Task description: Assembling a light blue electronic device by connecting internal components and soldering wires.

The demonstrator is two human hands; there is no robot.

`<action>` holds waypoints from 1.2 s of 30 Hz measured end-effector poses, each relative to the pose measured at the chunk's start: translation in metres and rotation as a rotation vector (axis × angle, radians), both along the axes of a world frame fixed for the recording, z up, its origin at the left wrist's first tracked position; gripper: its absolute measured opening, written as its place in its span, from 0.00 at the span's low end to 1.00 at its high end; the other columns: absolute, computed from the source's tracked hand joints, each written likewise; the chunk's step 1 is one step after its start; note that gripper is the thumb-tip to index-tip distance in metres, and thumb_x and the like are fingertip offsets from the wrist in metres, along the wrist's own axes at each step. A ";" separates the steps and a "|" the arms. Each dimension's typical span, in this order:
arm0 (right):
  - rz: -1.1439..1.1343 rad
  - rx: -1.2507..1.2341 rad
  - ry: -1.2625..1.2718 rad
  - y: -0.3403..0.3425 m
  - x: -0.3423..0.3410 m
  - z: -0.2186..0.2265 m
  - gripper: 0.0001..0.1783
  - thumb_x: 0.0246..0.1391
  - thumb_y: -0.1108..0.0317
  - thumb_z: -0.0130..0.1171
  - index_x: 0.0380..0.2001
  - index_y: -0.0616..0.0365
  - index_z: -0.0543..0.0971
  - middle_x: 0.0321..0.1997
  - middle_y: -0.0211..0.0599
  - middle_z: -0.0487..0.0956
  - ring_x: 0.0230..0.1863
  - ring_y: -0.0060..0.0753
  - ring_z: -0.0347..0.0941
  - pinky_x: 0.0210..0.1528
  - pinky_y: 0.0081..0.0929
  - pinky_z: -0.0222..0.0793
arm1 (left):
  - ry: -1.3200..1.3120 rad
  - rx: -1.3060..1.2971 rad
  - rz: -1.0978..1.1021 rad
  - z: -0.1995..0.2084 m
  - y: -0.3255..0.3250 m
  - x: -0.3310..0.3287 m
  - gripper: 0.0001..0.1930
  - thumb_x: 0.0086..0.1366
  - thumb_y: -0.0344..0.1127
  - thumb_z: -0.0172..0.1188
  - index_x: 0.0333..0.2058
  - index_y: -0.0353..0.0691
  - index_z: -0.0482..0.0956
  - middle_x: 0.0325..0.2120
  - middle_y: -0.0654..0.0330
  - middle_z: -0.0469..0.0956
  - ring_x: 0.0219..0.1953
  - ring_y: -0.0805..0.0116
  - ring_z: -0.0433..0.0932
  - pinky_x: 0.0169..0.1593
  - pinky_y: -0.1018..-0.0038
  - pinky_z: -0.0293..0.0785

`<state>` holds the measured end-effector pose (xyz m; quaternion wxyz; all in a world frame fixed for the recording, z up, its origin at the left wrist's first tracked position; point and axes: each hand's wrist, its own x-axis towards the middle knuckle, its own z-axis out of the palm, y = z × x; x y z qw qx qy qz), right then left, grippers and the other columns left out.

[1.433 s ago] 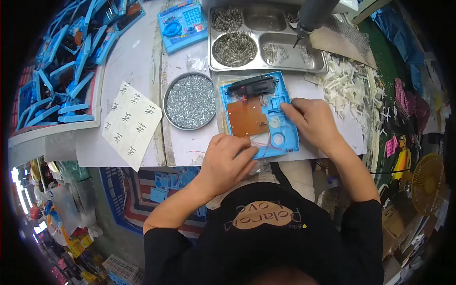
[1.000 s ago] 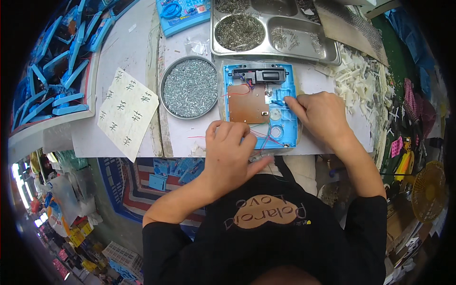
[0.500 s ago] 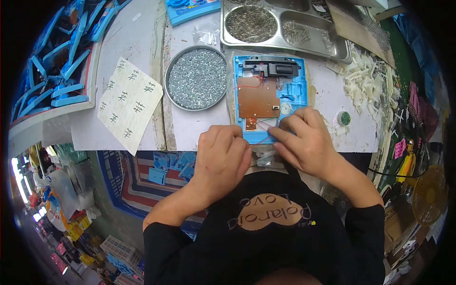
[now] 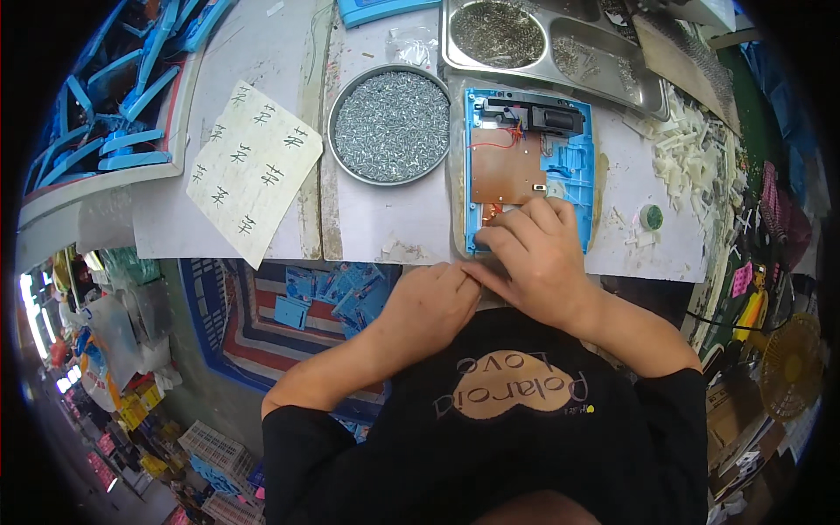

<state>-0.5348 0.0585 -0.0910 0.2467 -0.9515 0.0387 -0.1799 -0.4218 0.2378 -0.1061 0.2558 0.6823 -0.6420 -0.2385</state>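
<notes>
Casing of blue plastic lies open just inside the near edge of your worktable, a brown circuit board filling its left side. Your right hand arches over the casing's near edge, fingers bent, thumb reaching across to your left hand, whose fingers are curled together by the casing's near left corner. Whether either hand pinches anything there, you cannot tell. Left of the casing sits a round pan of screws; toward the worktable's right edge stands a green roll.
</notes>
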 end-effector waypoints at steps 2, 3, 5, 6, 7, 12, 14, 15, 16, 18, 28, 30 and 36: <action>-0.010 -0.020 -0.015 0.000 -0.001 -0.004 0.15 0.44 0.64 0.71 0.34 0.56 0.79 0.37 0.34 0.77 0.43 0.41 0.71 0.49 0.43 0.63 | 0.070 0.016 -0.002 0.015 -0.005 0.011 0.09 0.60 0.30 0.67 0.38 0.37 0.79 0.33 0.51 0.76 0.34 0.52 0.78 0.36 0.63 0.75; -0.005 -0.043 -0.013 -0.002 -0.002 -0.002 0.15 0.43 0.64 0.70 0.34 0.55 0.79 0.37 0.34 0.77 0.43 0.41 0.71 0.49 0.43 0.63 | 0.136 0.029 0.053 0.027 -0.012 0.018 0.10 0.59 0.31 0.68 0.39 0.37 0.80 0.33 0.52 0.77 0.34 0.52 0.78 0.36 0.63 0.75; -0.009 -0.068 0.034 0.000 -0.006 -0.002 0.15 0.42 0.63 0.70 0.33 0.55 0.78 0.38 0.34 0.77 0.44 0.41 0.71 0.49 0.42 0.63 | 0.150 -0.038 0.120 0.030 -0.017 0.026 0.12 0.58 0.31 0.70 0.40 0.39 0.81 0.33 0.52 0.78 0.34 0.52 0.78 0.36 0.62 0.75; -0.013 -0.083 0.075 0.004 -0.006 -0.003 0.15 0.42 0.63 0.69 0.33 0.55 0.78 0.39 0.34 0.77 0.45 0.40 0.71 0.49 0.42 0.63 | 0.095 -0.133 0.139 0.019 -0.020 0.029 0.14 0.57 0.31 0.71 0.41 0.39 0.81 0.32 0.52 0.78 0.33 0.52 0.78 0.36 0.62 0.74; -0.026 -0.117 0.110 0.002 -0.005 -0.002 0.15 0.42 0.63 0.69 0.33 0.54 0.77 0.40 0.35 0.77 0.45 0.40 0.72 0.49 0.42 0.63 | 0.038 -0.251 0.151 0.003 -0.028 0.036 0.15 0.56 0.32 0.72 0.42 0.40 0.82 0.32 0.52 0.78 0.33 0.52 0.78 0.35 0.62 0.74; 0.069 0.039 -0.011 -0.076 -0.025 0.039 0.15 0.41 0.66 0.71 0.35 0.51 0.80 0.39 0.34 0.79 0.44 0.42 0.73 0.48 0.42 0.65 | 0.093 -0.286 0.036 -0.006 -0.034 0.053 0.12 0.55 0.32 0.74 0.38 0.43 0.86 0.25 0.58 0.74 0.27 0.57 0.76 0.29 0.62 0.71; -0.063 0.164 -0.132 -0.152 -0.026 0.056 0.09 0.46 0.69 0.72 0.33 0.52 0.83 0.32 0.34 0.81 0.36 0.38 0.76 0.43 0.37 0.70 | 0.117 -0.253 0.036 -0.001 -0.029 0.056 0.10 0.56 0.32 0.74 0.37 0.44 0.86 0.25 0.59 0.74 0.27 0.58 0.76 0.29 0.63 0.71; -0.311 0.180 -0.107 -0.187 -0.021 0.081 0.05 0.51 0.70 0.71 0.31 0.57 0.85 0.30 0.36 0.82 0.31 0.33 0.78 0.37 0.29 0.72 | 0.138 -0.238 0.010 0.000 -0.033 0.058 0.10 0.56 0.33 0.74 0.37 0.44 0.86 0.25 0.59 0.73 0.27 0.58 0.76 0.29 0.63 0.71; -0.397 0.127 -0.239 -0.232 -0.009 0.091 0.06 0.52 0.76 0.68 0.34 0.62 0.85 0.32 0.36 0.83 0.33 0.26 0.78 0.39 0.26 0.72 | 0.138 -0.232 -0.014 0.001 -0.037 0.062 0.11 0.55 0.33 0.75 0.37 0.44 0.87 0.25 0.59 0.74 0.27 0.59 0.76 0.29 0.65 0.71; -0.473 -0.025 -0.330 -0.290 0.022 0.114 0.08 0.55 0.70 0.68 0.37 0.61 0.86 0.33 0.39 0.83 0.37 0.34 0.79 0.42 0.28 0.73 | 0.148 -0.196 -0.069 0.002 -0.042 0.065 0.13 0.53 0.33 0.77 0.38 0.45 0.88 0.24 0.60 0.75 0.26 0.61 0.76 0.29 0.67 0.72; -0.225 -0.448 -0.280 -0.368 0.142 0.084 0.07 0.54 0.67 0.70 0.33 0.57 0.82 0.38 0.40 0.83 0.41 0.48 0.80 0.46 0.40 0.75 | 0.182 -0.192 -0.045 -0.004 -0.041 0.063 0.10 0.56 0.37 0.74 0.37 0.47 0.86 0.25 0.61 0.72 0.27 0.58 0.75 0.30 0.63 0.69; -0.214 -0.518 -0.342 -0.351 0.151 0.090 0.08 0.54 0.67 0.69 0.34 0.56 0.82 0.38 0.42 0.83 0.40 0.49 0.80 0.45 0.40 0.75 | 0.184 -0.188 -0.030 -0.004 -0.037 0.063 0.10 0.56 0.37 0.74 0.37 0.47 0.86 0.25 0.61 0.72 0.27 0.58 0.75 0.30 0.63 0.69; -0.305 -0.628 -0.316 -0.360 0.143 0.083 0.19 0.58 0.62 0.68 0.47 0.64 0.82 0.45 0.46 0.85 0.41 0.44 0.81 0.46 0.37 0.76 | 0.172 -0.194 -0.022 -0.001 -0.042 0.063 0.10 0.54 0.33 0.75 0.37 0.46 0.86 0.25 0.59 0.72 0.28 0.57 0.75 0.30 0.63 0.71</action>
